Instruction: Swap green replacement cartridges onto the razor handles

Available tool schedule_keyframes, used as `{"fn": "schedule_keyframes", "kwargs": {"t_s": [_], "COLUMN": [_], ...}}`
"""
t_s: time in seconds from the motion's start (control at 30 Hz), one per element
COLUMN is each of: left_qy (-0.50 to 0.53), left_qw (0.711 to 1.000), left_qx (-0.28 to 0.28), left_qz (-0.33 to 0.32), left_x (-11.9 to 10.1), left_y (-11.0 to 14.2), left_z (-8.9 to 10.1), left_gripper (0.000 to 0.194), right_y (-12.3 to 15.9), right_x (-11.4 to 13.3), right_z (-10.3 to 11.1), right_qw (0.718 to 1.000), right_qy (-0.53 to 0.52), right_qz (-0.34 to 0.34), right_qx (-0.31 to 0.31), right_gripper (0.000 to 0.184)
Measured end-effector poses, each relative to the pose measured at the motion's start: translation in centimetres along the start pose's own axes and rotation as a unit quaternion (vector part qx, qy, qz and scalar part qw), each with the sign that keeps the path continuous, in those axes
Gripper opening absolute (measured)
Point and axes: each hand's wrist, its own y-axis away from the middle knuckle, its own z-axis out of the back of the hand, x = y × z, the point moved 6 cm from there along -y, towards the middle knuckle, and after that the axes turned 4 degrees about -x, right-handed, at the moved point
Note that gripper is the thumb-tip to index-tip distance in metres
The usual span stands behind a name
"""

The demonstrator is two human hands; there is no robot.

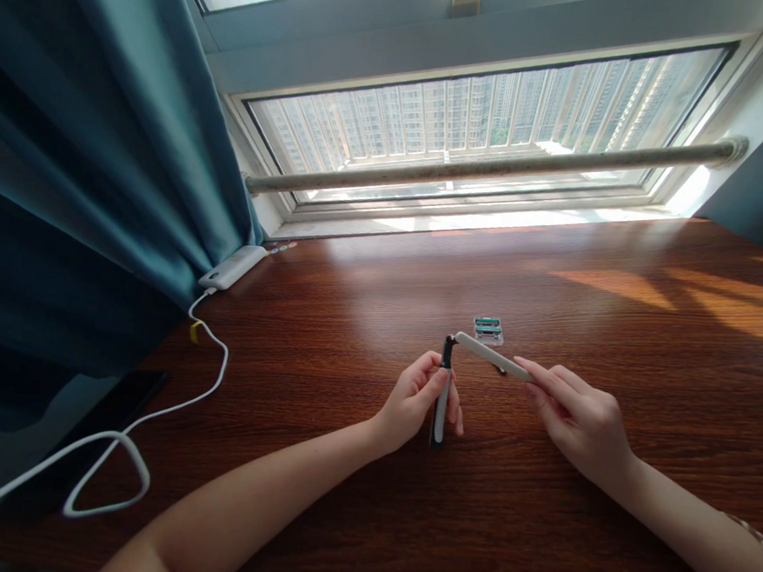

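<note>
My left hand (416, 397) is closed around the handle of a black and grey razor (441, 403), which stands nearly upright with its black neck at the top. Between the fingers of my right hand (581, 418) is a flat, light-grey nail file (494, 356) with a rounded end. It slants up to the left, and its tip is at the razor's neck; whether they touch I cannot tell. Just beyond lies a clear case (488, 331) with teal and black razor cartridges. A small dark piece (501, 370) shows partly from behind the file.
The brown wooden table (354, 310) reaches to the window sill. A white power bank (232, 267) lies at the left by the blue curtain (137, 129), and its white cable (222, 371) loops toward me. A metal rail (494, 168) crosses the window.
</note>
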Motion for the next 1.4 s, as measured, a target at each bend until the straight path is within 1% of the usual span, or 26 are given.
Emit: {"fn": "schedule_keyframes", "kwargs": {"t_s": [0.07,0.17,0.2,0.37,0.53,0.6,0.67,0.73,0.83,0.9,1.1,1.17,1.27,1.4], "left_qy": [-0.01,-0.029,-0.034,-0.046,-0.06,-0.068,-0.072,-0.072,-0.074,-0.077,-0.079,-0.086,-0.134,-0.237], "left_qw": [1.0,0.999,0.999,0.998,0.997,0.996,0.996,0.996,0.996,0.995,0.994,0.992,0.977,0.93], "left_qx": [-0.017,-0.028,-0.028,-0.041,-0.054,-0.056,-0.059,-0.06,-0.058,-0.058,-0.076,-0.095,-0.163,-0.269], "left_qz": [-0.006,-0.005,-0.004,0.0,0.009,0.01,0.01,0.011,0.009,0.01,-0.001,-0.005,-0.024,-0.084], "left_x": [0.0,0.0,0.0,-0.1,-0.3,-0.2,-0.2,-0.1,0.0,0.0,-0.5,-0.7,-1.1,-2.3], "left_y": [0.1,0.1,0.1,0.1,0.2,0.2,0.2,0.2,0.3,0.3,0.2,0.3,0.4,0.8], "left_z": [0.3,0.6,0.6,0.6,0.5,0.5,0.7,0.8,0.8,0.8,0.7,0.8,1.7,2.9], "left_gripper": [0.014,0.014,0.014,0.018,0.02,0.021,0.022,0.022,0.022,0.023,0.022,0.022,0.021,0.018], "right_y": [0.0,0.1,0.1,0.1,0.1,0.1,0.1,0.1,0.2,0.2,0.0,-0.1,-0.1,0.1], "right_x": [0.2,0.7,0.8,0.3,0.9,0.7,0.6,0.6,0.8,0.7,0.0,0.0,0.1,-0.3], "right_z": [-0.1,-0.6,-0.7,-0.1,-0.6,-0.5,-0.3,-0.1,-0.4,-0.6,0.1,0.1,0.2,0.5], "right_qw": [1.0,0.996,0.996,1.0,0.997,0.998,1.0,0.999,0.998,0.998,0.999,0.999,0.998,0.997], "right_qy": [-0.021,-0.046,-0.044,-0.019,-0.043,-0.027,-0.019,-0.028,-0.044,-0.04,-0.038,-0.046,-0.048,-0.045], "right_qz": [0.012,0.049,0.049,0.011,0.039,0.027,0.013,0.014,0.026,0.021,-0.026,-0.03,-0.032,-0.05], "right_qx": [0.012,0.062,0.067,0.017,0.056,0.045,0.019,0.005,0.025,0.04,-0.001,0.002,-0.003,-0.033], "right_gripper": [0.035,0.037,0.037,0.037,0.036,0.035,0.034,0.035,0.035,0.035,0.032,0.031,0.032,0.029]}}
